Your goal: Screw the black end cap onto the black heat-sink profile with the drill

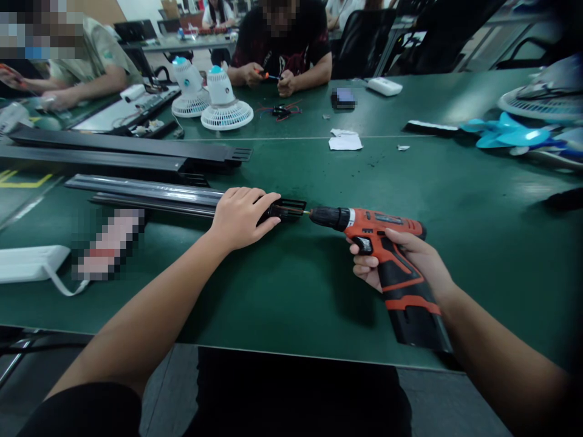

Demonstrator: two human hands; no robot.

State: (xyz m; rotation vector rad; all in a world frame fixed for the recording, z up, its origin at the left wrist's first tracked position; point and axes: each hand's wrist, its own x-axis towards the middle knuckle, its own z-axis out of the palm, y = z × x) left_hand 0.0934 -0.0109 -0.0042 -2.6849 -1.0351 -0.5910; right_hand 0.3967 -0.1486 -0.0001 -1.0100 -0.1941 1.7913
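My right hand is wrapped around the grip of an orange and black cordless drill. The drill lies level, its bit pointing left. The bit's tip reaches the slotted end of a long black casing; whether it touches a screw is too small to tell. Over that casing near its right end lies my left hand, gripping it from above with the thumb on the near side. The casing rests on the green table, and part of it is hidden under the hand.
More long black panels lie behind the casing. At left are a pixelated phone and a white power strip. White fans, a paper scrap and blue fan blades lie farther back. Co-workers sit opposite, one holding a screwdriver.
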